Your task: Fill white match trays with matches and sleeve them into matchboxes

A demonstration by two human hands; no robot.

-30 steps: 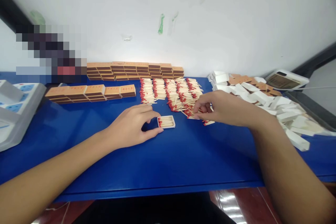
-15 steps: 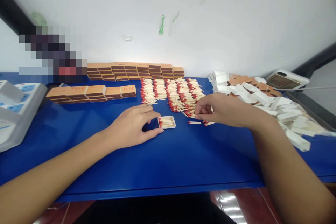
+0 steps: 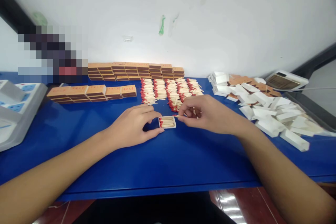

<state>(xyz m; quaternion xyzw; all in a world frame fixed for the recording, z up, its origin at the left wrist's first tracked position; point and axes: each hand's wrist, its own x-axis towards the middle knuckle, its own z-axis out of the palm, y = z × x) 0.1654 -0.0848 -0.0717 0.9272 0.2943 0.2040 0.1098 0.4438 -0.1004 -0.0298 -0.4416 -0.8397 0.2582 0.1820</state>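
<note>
A small white matchbox tray (image 3: 175, 124) lies on the blue table, holding several matches (image 3: 168, 122) with red heads at its left end. My left hand (image 3: 135, 125) grips the tray's left end between thumb and forefinger. Just beyond the right end of the tray, my right hand (image 3: 201, 113) pinches a match (image 3: 176, 116), its red head pointing left over the tray's rim. Heaps of loose red-headed matches (image 3: 160, 92) lie in rows behind both hands; my right hand hides part of them.
Closed orange matchboxes (image 3: 96, 92) stand stacked at the left, with another row (image 3: 124, 70) along the wall. At right lies a pile of white trays (image 3: 265, 101) mixed with orange sleeves. Behind it rests a phone (image 3: 285, 79). A power strip (image 3: 28, 112) sits far left.
My right hand has moved left from the loose matches to the tray's right end, bringing a match in its fingertips. My left hand stays on the tray.
</note>
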